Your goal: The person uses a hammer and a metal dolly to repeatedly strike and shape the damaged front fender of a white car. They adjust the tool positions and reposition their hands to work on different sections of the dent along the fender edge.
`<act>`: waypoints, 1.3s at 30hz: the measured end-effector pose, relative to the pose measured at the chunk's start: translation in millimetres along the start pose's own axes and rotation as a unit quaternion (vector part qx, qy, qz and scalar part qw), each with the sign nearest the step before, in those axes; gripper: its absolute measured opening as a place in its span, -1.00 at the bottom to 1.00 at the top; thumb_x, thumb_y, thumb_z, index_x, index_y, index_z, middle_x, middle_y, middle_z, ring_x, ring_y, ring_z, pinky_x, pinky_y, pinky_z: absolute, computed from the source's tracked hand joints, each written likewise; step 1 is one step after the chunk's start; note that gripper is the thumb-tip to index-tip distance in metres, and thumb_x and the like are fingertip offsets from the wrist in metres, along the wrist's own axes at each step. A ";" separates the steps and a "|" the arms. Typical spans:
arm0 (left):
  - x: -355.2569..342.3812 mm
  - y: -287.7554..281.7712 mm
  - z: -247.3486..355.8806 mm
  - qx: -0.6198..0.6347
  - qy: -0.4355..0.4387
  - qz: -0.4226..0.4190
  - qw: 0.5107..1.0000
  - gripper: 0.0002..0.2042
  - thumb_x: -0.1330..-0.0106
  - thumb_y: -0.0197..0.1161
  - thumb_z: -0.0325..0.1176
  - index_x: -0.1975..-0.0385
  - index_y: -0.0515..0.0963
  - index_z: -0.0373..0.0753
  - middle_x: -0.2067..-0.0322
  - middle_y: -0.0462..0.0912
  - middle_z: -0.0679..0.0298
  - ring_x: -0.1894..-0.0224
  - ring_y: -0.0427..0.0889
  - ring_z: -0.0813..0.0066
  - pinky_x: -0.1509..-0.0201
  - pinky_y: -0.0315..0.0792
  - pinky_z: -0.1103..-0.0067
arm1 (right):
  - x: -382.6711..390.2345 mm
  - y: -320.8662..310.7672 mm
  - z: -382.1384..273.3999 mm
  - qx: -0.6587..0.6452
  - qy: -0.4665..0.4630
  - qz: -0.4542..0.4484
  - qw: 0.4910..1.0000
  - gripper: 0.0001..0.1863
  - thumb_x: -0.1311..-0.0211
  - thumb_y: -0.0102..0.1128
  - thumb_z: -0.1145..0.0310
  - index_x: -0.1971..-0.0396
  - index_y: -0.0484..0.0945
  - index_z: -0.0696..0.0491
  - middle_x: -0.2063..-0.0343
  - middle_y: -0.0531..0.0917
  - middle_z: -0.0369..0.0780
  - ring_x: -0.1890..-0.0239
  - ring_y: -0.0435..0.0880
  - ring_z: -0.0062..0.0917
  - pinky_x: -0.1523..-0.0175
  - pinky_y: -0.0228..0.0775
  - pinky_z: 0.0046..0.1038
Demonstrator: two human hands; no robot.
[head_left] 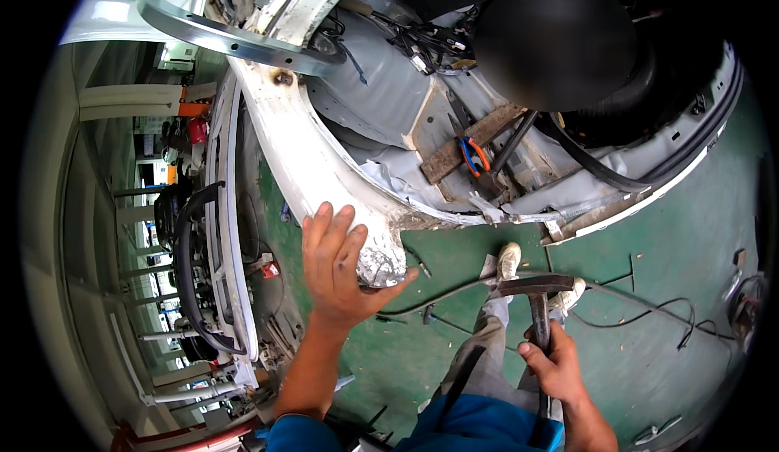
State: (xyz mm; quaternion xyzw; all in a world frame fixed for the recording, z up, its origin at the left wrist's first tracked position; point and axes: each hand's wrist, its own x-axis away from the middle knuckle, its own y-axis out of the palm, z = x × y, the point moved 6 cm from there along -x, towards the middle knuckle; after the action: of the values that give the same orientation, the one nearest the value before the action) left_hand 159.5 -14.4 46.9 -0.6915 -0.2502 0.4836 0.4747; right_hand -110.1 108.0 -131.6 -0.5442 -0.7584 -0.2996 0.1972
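Note:
My left hand (337, 277) lies against the lower end of a white car body pillar (324, 164), fingers stretched along its outer side and thumb apart on the other. Between them shows the pillar's bare, crumpled metal end (381, 264). My right hand (556, 367) is wrapped round the handle of a hammer (535, 286), its dark head uppermost above the green floor. The hammer is apart from the car body. Inside the car's open shell lie orange-and-blue pliers (473, 156) across a wooden block (454, 153), beside a second hammer (511, 150).
A curved metal strip (235, 46) crosses the pillar's upper part. Loose wiring (422, 46) lies in the shell. Cables (641, 302) run over the green floor (600, 249) around my shoes. At left stands a long frame (231, 225) with a black curved part (185, 265).

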 end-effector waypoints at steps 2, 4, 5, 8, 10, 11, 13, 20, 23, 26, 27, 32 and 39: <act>0.9 -1.9 1.7 -0.022 0.017 -0.009 1.000 -0.34 0.06 0.62 0.05 0.03 0.54 -0.22 -0.10 0.61 0.09 -0.23 0.54 -0.08 -0.33 0.28 -0.11 | 2.4 -4.8 -9.4 -0.034 0.030 0.001 0.999 -0.75 -0.28 0.38 0.36 0.34 0.45 0.13 0.66 0.49 -0.35 0.62 0.42 -0.69 0.51 0.28 -0.52; 1.6 -1.5 4.6 -0.024 0.007 -0.005 1.000 -0.34 0.08 0.63 0.06 0.06 0.56 -0.23 -0.07 0.63 0.11 -0.22 0.55 -0.08 -0.29 0.34 -0.11 | 3.8 -12.4 -5.3 -0.035 0.036 0.008 0.999 -0.76 -0.29 0.37 0.38 0.33 0.46 0.14 0.64 0.50 -0.36 0.63 0.41 -0.70 0.51 0.28 -0.53; 1.9 -1.1 5.6 -0.025 0.003 -0.003 1.000 -0.34 0.09 0.64 0.06 0.08 0.57 -0.23 -0.05 0.64 0.11 -0.22 0.56 -0.07 -0.27 0.36 -0.10 | 3.4 -15.8 -1.0 -0.030 0.030 0.010 0.999 -0.77 -0.29 0.37 0.38 0.32 0.46 0.14 0.63 0.50 -0.36 0.63 0.42 -0.70 0.52 0.28 -0.53; 2.9 -0.7 2.6 -0.017 -0.004 -0.037 0.999 -0.23 0.19 0.69 0.04 -0.04 0.50 -0.17 -0.13 0.59 0.12 -0.27 0.49 -0.07 -0.34 0.30 -0.11 | 2.0 -16.1 1.7 -0.035 0.027 0.005 0.999 -0.77 -0.29 0.37 0.39 0.30 0.46 0.14 0.62 0.49 -0.36 0.63 0.42 -0.71 0.53 0.28 -0.54; 7.0 1.2 -1.7 -0.006 -0.002 -0.020 1.000 -0.16 0.19 0.69 0.06 -0.12 0.47 -0.18 -0.18 0.56 0.12 -0.32 0.44 -0.06 -0.40 0.23 -0.08 | 4.7 -11.8 -13.1 -0.055 0.047 0.002 0.997 -0.77 -0.30 0.36 0.39 0.29 0.46 0.13 0.63 0.48 -0.37 0.63 0.43 -0.71 0.53 0.28 -0.54; 8.7 1.7 -3.7 0.001 -0.005 -0.009 1.000 -0.13 0.18 0.68 0.07 -0.15 0.45 -0.18 -0.20 0.54 0.11 -0.34 0.42 -0.06 -0.41 0.20 -0.07 | 5.1 -10.0 -15.6 -0.050 0.043 0.000 0.998 -0.77 -0.30 0.36 0.39 0.29 0.46 0.13 0.63 0.48 -0.37 0.63 0.43 -0.71 0.53 0.28 -0.55; 9.6 3.6 -3.4 0.024 -0.019 -0.001 1.000 -0.04 0.18 0.67 0.08 -0.25 0.38 -0.22 -0.26 0.47 0.05 -0.39 0.33 -0.10 -0.46 0.14 -0.04 | 8.2 -8.2 -16.0 -0.036 0.038 0.002 0.999 -0.77 -0.30 0.36 0.39 0.28 0.45 0.13 0.62 0.48 -0.37 0.62 0.43 -0.71 0.54 0.28 -0.55; 3.1 -7.6 -18.0 0.053 -0.011 -0.025 0.998 -0.08 0.19 0.67 0.08 -0.18 0.41 -0.25 -0.25 0.46 0.00 -0.37 0.34 -0.20 -0.37 0.30 -0.04 | 14.0 -6.1 -19.7 -0.034 0.031 0.021 0.999 -0.79 -0.30 0.33 0.41 0.28 0.45 0.13 0.63 0.48 -0.37 0.63 0.41 -0.72 0.54 0.27 -0.56; 8.0 -7.0 -14.3 0.035 -0.003 0.002 0.999 -0.11 0.19 0.66 0.12 -0.12 0.44 -0.26 -0.23 0.48 0.01 -0.36 0.37 -0.19 -0.34 0.34 -0.03 | 11.2 -4.3 -22.8 -0.024 0.033 0.021 0.999 -0.80 -0.31 0.32 0.40 0.29 0.45 0.13 0.63 0.47 -0.37 0.63 0.42 -0.72 0.54 0.28 -0.56; 8.3 -6.2 -14.0 0.019 -0.005 0.019 1.000 -0.20 0.05 0.54 0.24 -0.07 0.51 -0.24 -0.21 0.52 0.13 -0.35 0.42 -0.05 -0.36 0.31 0.01 | 11.5 0.7 -27.5 -0.016 0.029 0.019 0.999 -0.80 -0.31 0.32 0.40 0.28 0.45 0.13 0.63 0.47 -0.36 0.63 0.43 -0.71 0.54 0.28 -0.55; 8.7 -5.8 -14.6 0.020 -0.009 0.018 1.000 -0.20 0.05 0.54 0.24 -0.08 0.51 -0.23 -0.21 0.52 0.13 -0.36 0.41 -0.05 -0.37 0.30 0.00 | 10.7 3.7 -30.3 -0.015 0.025 0.019 0.999 -0.80 -0.31 0.32 0.40 0.28 0.45 0.13 0.63 0.47 -0.36 0.63 0.43 -0.71 0.54 0.29 -0.55; 3.7 -6.9 -11.9 0.022 -0.027 -0.010 0.999 -0.21 0.05 0.53 0.25 -0.08 0.50 -0.19 -0.21 0.51 0.16 -0.38 0.38 -0.02 -0.39 0.24 -0.06 | 13.2 8.2 -28.8 -0.007 0.025 0.030 0.999 -0.79 -0.31 0.32 0.39 0.28 0.45 0.13 0.64 0.47 -0.36 0.64 0.43 -0.69 0.55 0.30 -0.53; 7.4 -8.0 -14.7 0.012 0.000 0.013 1.000 -0.29 0.04 0.53 0.24 0.03 0.57 -0.19 -0.10 0.59 0.17 -0.33 0.47 -0.03 -0.34 0.30 -0.11 | 10.2 8.4 -27.1 0.002 0.025 0.041 0.999 -0.78 -0.30 0.33 0.38 0.30 0.45 0.14 0.64 0.47 -0.34 0.65 0.44 -0.68 0.55 0.32 -0.52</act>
State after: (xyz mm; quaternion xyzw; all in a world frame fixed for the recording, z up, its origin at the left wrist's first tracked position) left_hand 176.8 -11.1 52.1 -0.6891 -0.2354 0.4926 0.4765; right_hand -106.3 99.0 -103.1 -0.5664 -0.7311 -0.3032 0.2295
